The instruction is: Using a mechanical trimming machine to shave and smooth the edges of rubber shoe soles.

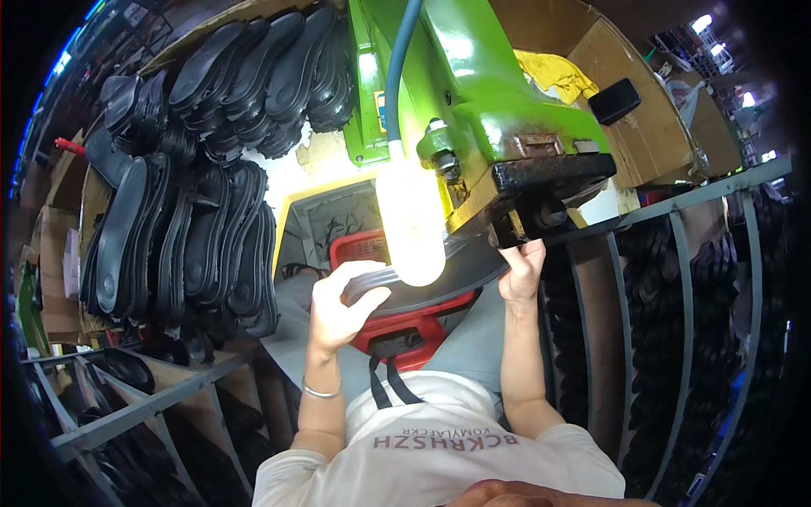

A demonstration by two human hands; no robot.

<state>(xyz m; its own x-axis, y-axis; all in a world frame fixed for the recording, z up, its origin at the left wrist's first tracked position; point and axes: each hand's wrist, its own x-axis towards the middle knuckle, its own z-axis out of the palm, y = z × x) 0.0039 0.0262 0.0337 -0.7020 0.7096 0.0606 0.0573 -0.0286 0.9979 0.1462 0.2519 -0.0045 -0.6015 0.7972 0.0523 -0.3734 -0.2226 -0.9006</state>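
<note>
A black shoe sole [477, 269] spans the gap between my two hands under the head of a green machine [507, 110]. My left hand [342, 308] pinches its left end between thumb and fingers. At the other end, my right hand [521, 269] grips the sole close beneath the machine's dark working head [553, 177]. Just in front of the sole's middle hangs a brightly glowing lamp [412, 224], whose glare hides part of it. Where the sole meets the machine's tool cannot be made out.
Stacks of black soles [135, 237] fill the table on the left. A red plastic basket [414, 334] sits below my hands. Metal racks [684, 279] holding dark soles stand at right and lower left. A cardboard box [646, 127] with a yellow cloth [557, 78] is behind the machine.
</note>
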